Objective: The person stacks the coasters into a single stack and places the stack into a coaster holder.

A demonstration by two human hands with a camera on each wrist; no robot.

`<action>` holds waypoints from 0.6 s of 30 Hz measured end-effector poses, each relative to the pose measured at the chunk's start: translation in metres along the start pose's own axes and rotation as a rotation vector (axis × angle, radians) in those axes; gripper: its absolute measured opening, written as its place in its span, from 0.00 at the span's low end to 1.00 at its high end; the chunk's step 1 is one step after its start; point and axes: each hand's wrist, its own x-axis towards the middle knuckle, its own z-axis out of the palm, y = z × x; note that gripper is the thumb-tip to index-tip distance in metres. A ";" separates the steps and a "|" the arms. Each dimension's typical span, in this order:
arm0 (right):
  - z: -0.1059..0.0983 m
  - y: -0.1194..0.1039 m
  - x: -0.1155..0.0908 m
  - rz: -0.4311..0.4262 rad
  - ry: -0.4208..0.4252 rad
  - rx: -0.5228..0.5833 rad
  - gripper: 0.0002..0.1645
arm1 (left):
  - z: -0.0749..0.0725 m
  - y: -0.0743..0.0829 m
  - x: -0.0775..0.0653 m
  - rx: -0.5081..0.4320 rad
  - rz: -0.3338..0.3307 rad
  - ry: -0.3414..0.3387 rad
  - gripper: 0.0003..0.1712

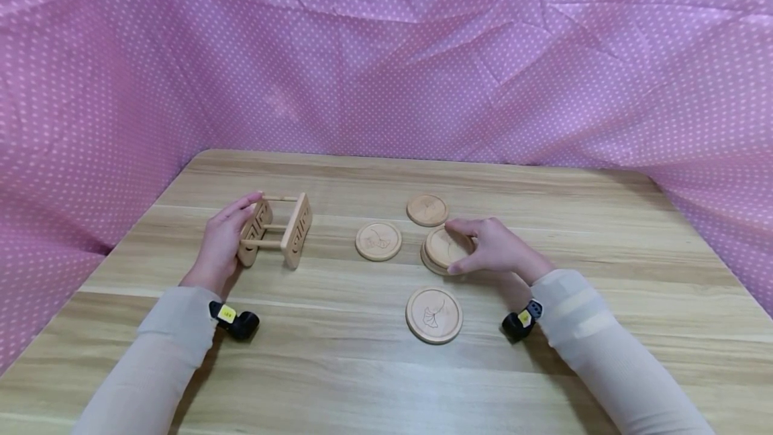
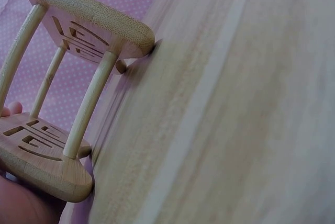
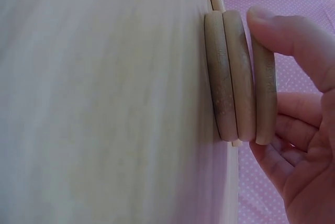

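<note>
My left hand (image 1: 219, 242) grips the left side panel of a small wooden coaster rack (image 1: 296, 232). The rack has two cut-out panels joined by round rods, and in the left wrist view its far panel (image 2: 89, 20) shows a fretwork pattern. On the right, my right hand (image 1: 500, 248) pinches a round wooden coaster (image 1: 444, 247) between thumb and fingers. From the right wrist, this coaster (image 3: 265, 90) tilts slightly away from two stacked coasters (image 3: 238, 77) beneath it, with a gap at the thumb side.
Three more coasters lie flat on the wooden table (image 1: 338, 368): an engraved one (image 1: 378, 242) left of the stack, one behind (image 1: 427, 210), and one in front (image 1: 433, 315). Pink dotted cloth (image 1: 386, 72) hangs around the table's back and sides.
</note>
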 end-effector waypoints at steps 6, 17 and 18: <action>0.001 -0.005 0.000 0.016 -0.010 -0.028 0.52 | -0.001 0.000 0.000 -0.008 -0.008 -0.009 0.25; 0.002 -0.006 0.000 0.025 -0.016 -0.052 0.53 | -0.002 0.000 0.000 -0.020 -0.013 -0.020 0.25; 0.002 -0.006 0.000 0.029 -0.017 -0.051 0.53 | -0.002 0.000 0.001 -0.019 -0.012 -0.021 0.25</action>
